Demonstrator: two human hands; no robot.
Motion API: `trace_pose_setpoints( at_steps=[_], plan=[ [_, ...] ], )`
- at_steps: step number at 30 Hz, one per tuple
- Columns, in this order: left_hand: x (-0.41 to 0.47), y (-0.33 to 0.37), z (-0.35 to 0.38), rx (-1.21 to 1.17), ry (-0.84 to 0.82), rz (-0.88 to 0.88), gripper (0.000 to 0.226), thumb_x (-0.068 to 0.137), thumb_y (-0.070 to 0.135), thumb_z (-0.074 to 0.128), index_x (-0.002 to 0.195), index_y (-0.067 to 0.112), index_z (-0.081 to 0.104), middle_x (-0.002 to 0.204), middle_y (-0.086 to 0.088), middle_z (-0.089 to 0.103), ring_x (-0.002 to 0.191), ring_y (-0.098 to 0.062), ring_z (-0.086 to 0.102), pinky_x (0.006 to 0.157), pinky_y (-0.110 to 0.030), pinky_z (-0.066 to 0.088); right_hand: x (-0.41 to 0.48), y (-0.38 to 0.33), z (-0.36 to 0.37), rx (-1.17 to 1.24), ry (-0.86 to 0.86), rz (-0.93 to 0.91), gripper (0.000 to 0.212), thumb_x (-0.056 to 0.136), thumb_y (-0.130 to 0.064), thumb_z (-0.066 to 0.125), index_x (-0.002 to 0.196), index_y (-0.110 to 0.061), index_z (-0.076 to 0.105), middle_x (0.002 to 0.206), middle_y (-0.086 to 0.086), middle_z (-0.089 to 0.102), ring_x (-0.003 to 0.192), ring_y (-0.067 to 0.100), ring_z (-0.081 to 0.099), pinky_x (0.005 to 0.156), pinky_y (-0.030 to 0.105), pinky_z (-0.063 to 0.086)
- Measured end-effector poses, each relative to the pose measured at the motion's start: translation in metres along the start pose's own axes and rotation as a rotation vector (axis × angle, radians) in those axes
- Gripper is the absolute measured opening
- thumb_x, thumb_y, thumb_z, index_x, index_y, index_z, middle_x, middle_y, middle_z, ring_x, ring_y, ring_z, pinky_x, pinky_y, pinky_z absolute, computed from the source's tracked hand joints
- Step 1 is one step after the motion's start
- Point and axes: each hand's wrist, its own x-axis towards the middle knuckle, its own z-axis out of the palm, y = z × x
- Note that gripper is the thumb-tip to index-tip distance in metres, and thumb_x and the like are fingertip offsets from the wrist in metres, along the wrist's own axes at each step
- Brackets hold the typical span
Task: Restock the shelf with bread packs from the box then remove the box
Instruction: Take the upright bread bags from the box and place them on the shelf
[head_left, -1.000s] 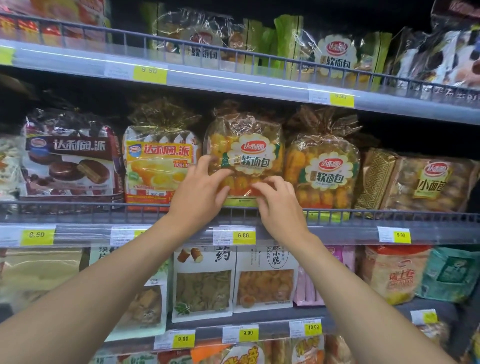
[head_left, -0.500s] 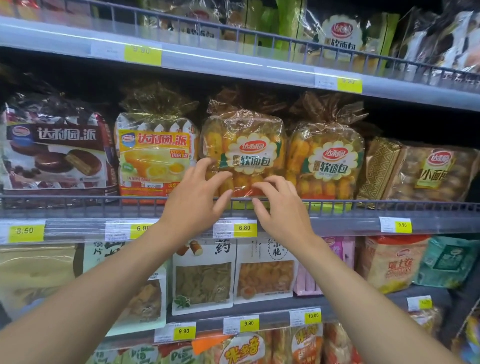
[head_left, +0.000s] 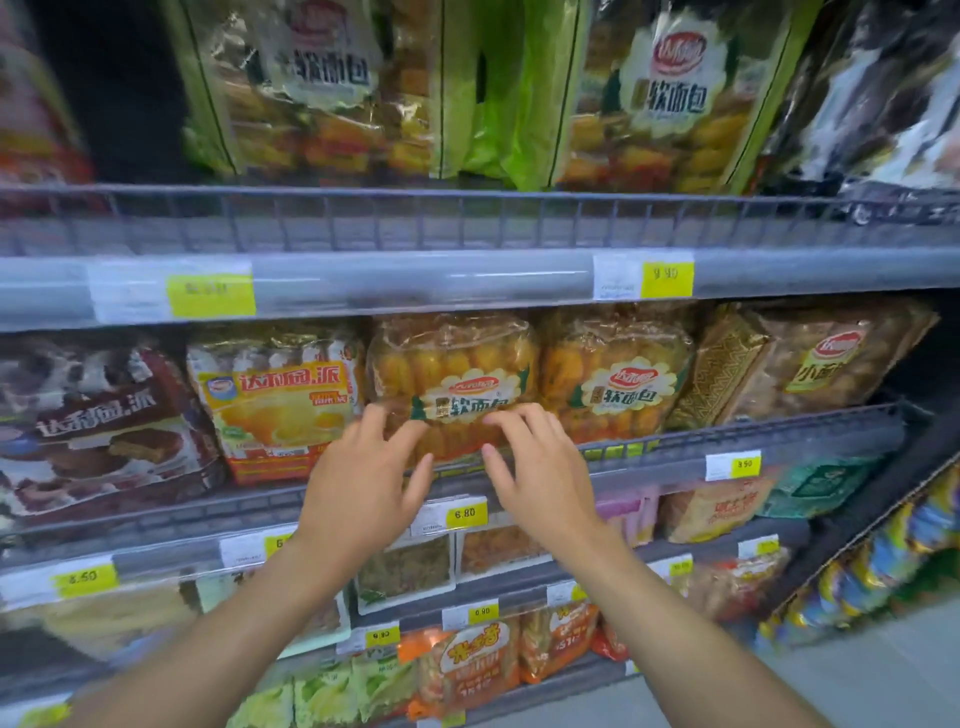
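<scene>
A clear pack of golden soft bread (head_left: 452, 374) stands upright on the middle shelf behind its grey wire rail (head_left: 727, 441). A second pack of the same bread (head_left: 618, 374) stands just right of it. My left hand (head_left: 363, 488) and my right hand (head_left: 540, 478) hover side by side in front of the first pack's lower edge, fingers spread and curved, holding nothing. Their fingertips overlap the pack's bottom; I cannot tell whether they touch it. No box is in view.
An orange pie pack (head_left: 280, 405) and a brown chocolate pie pack (head_left: 98, 426) stand left of the bread. A small-bread pack (head_left: 821, 358) lies to the right. Larger bread bags (head_left: 649, 93) fill the upper shelf. Lower shelves carry more snacks, with grey floor (head_left: 857, 675) at bottom right.
Both hands have come off the bread pack and drawn back slightly, fingers spread. The camera has moved closer and tilted up, so the upper shelf fills the top.
</scene>
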Motion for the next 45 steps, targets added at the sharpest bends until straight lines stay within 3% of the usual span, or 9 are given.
trace_pose_setpoints(
  at_steps=[2, 6, 8, 17, 22, 24, 29, 34, 45],
  plan=[
    [0.0, 0.004, -0.016, 0.019, -0.103, -0.022, 0.035, 0.093, 0.042, 0.059, 0.122, 0.021, 0.062, 0.109, -0.008, 0.049, 0.087, -0.029, 0.06, 0.054, -0.032, 0.047, 0.001, -0.011, -0.024, 0.0, -0.075, 0.033, 0.028, 0.098, -0.036, 0.053, 0.122, -0.025, 0.063, 0.119, -0.006, 0.058, 0.108, 0.017, 0.057, 0.08, 0.034, 0.053],
    [-0.012, 0.019, -0.061, 0.001, -0.318, -0.04, 0.046, 0.096, 0.046, 0.053, 0.135, 0.022, 0.054, 0.147, -0.011, 0.042, 0.118, -0.035, 0.057, 0.078, -0.045, 0.058, -0.007, -0.026, -0.077, 0.002, -0.205, 0.085, 0.031, 0.096, -0.032, 0.056, 0.125, -0.023, 0.063, 0.126, -0.004, 0.058, 0.113, 0.02, 0.058, 0.084, 0.041, 0.055],
    [-0.023, 0.032, -0.094, 0.01, -0.366, -0.032, 0.051, 0.094, 0.046, 0.056, 0.139, 0.021, 0.051, 0.155, -0.01, 0.038, 0.124, -0.036, 0.053, 0.082, -0.047, 0.058, -0.014, -0.035, -0.109, -0.012, -0.255, 0.116, 0.037, 0.094, -0.03, 0.059, 0.129, -0.021, 0.062, 0.133, 0.0, 0.057, 0.119, 0.023, 0.056, 0.088, 0.044, 0.055],
    [-0.061, 0.087, -0.228, 0.011, -0.295, 0.043, 0.058, 0.096, 0.047, 0.054, 0.148, 0.025, 0.043, 0.161, -0.008, 0.034, 0.15, -0.032, 0.028, 0.117, -0.052, 0.034, -0.065, -0.072, -0.254, -0.061, -0.284, 0.206, 0.057, 0.092, -0.037, 0.059, 0.147, -0.026, 0.047, 0.155, 0.003, 0.04, 0.14, 0.028, 0.041, 0.109, 0.049, 0.043],
    [-0.088, 0.107, -0.256, -0.01, -0.275, 0.135, 0.06, 0.095, 0.045, 0.057, 0.149, 0.024, 0.043, 0.162, -0.009, 0.032, 0.152, -0.032, 0.025, 0.12, -0.053, 0.027, -0.119, -0.076, -0.309, -0.156, -0.272, 0.27, 0.059, 0.088, -0.044, 0.06, 0.142, -0.023, 0.051, 0.152, 0.005, 0.046, 0.137, 0.03, 0.046, 0.105, 0.05, 0.046],
    [-0.103, 0.117, -0.259, -0.024, -0.282, 0.187, 0.061, 0.092, 0.041, 0.065, 0.148, 0.022, 0.047, 0.159, -0.011, 0.037, 0.15, -0.034, 0.029, 0.117, -0.055, 0.031, -0.148, -0.078, -0.329, -0.189, -0.278, 0.329, 0.056, 0.089, -0.046, 0.055, 0.141, -0.025, 0.05, 0.151, 0.003, 0.046, 0.136, 0.029, 0.047, 0.103, 0.052, 0.046],
    [-0.141, 0.15, -0.252, -0.069, -0.317, 0.284, 0.057, 0.09, 0.04, 0.068, 0.141, 0.02, 0.054, 0.155, -0.013, 0.044, 0.145, -0.037, 0.038, 0.114, -0.057, 0.035, -0.232, -0.08, -0.372, -0.233, -0.268, 0.436, 0.06, 0.085, -0.039, 0.066, 0.141, -0.024, 0.051, 0.149, 0.003, 0.047, 0.132, 0.029, 0.048, 0.1, 0.047, 0.049],
    [-0.161, 0.213, -0.235, -0.115, -0.457, 0.41, 0.072, 0.08, 0.04, 0.078, 0.144, 0.02, 0.051, 0.153, -0.01, 0.046, 0.144, -0.036, 0.04, 0.111, -0.059, 0.038, -0.317, -0.065, -0.41, -0.295, -0.302, 0.67, 0.06, 0.081, -0.04, 0.067, 0.137, -0.021, 0.057, 0.147, 0.009, 0.052, 0.124, 0.036, 0.057, 0.1, 0.048, 0.048],
    [-0.197, 0.371, -0.122, -0.14, -0.813, 0.659, 0.064, 0.097, 0.049, 0.051, 0.154, 0.026, 0.035, 0.163, -0.006, 0.029, 0.151, -0.03, 0.027, 0.119, -0.052, 0.029, -0.499, 0.016, -0.45, -0.281, -0.37, 1.097, 0.057, 0.095, -0.04, 0.06, 0.147, -0.023, 0.045, 0.157, 0.004, 0.039, 0.142, 0.028, 0.039, 0.115, 0.047, 0.034]
  ],
)
